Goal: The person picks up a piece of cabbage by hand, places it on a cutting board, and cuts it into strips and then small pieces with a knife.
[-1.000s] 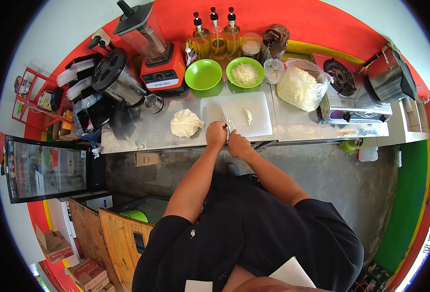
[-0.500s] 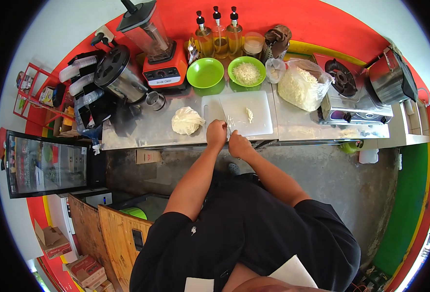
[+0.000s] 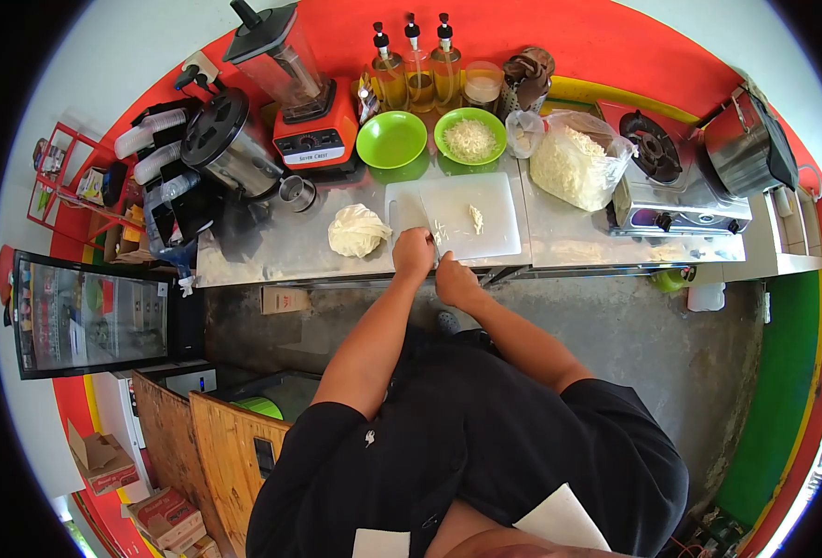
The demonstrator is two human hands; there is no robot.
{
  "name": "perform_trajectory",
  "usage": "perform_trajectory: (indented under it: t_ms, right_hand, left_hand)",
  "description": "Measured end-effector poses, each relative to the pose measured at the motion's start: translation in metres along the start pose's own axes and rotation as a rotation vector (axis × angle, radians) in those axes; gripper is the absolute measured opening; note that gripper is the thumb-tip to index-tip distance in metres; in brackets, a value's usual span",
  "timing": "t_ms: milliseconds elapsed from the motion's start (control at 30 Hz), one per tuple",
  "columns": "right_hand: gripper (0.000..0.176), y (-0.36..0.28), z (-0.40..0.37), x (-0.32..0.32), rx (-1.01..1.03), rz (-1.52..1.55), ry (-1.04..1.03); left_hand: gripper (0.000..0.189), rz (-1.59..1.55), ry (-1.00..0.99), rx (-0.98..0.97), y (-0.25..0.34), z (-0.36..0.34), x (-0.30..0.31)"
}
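Note:
My right hand (image 3: 458,281) is closed round the handle of a knife, whose thin blade (image 3: 427,212) points away from me over the white cutting board (image 3: 495,200). Right beside it, my left hand (image 3: 414,252) is curled with bent fingers at the board's near edge; whatever it pinches is hidden. Fine pale shreds (image 3: 440,230) lie next to the blade, and a small heap of pale strips (image 3: 476,219) sits further right on the board. To the left, a pale cabbage-like head (image 3: 359,231) rests on the steel counter (image 3: 271,251).
Behind the board stand an empty green bowl (image 3: 391,139) and a green bowl (image 3: 443,146) of pale shreds. A plastic bag (image 3: 574,167) of shreds and a gas stove (image 3: 681,216) are rightward. A red blender (image 3: 315,139) and metal cup (image 3: 297,192) stand left.
Both hands stay at the board's near edge with almost no shift. The shreds beside the blade look slightly more spread. The view has moved very little.

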State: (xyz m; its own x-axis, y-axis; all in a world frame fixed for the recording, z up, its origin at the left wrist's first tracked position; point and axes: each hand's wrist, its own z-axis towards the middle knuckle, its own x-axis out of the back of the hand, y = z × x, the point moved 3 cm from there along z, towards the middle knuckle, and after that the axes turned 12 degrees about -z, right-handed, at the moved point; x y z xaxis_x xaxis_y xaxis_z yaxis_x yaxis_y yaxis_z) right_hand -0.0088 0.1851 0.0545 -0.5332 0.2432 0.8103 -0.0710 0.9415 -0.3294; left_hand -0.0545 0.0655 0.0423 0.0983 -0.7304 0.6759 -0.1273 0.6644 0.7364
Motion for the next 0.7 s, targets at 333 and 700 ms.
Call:
perform_trajectory:
  t_ms: [333, 700]
  right_hand:
    - [0.029, -0.003, 0.003, 0.002, 0.041, -0.031, 0.014]
    - [0.028, -0.005, 0.017, 0.005, 0.051, -0.072, 0.026]
  left_hand:
    - [0.014, -0.049, -0.002, 0.164, -0.01, 0.008, -0.002]
    - [0.01, -0.159, 0.106, -0.004, -0.018, -0.004, -0.008]
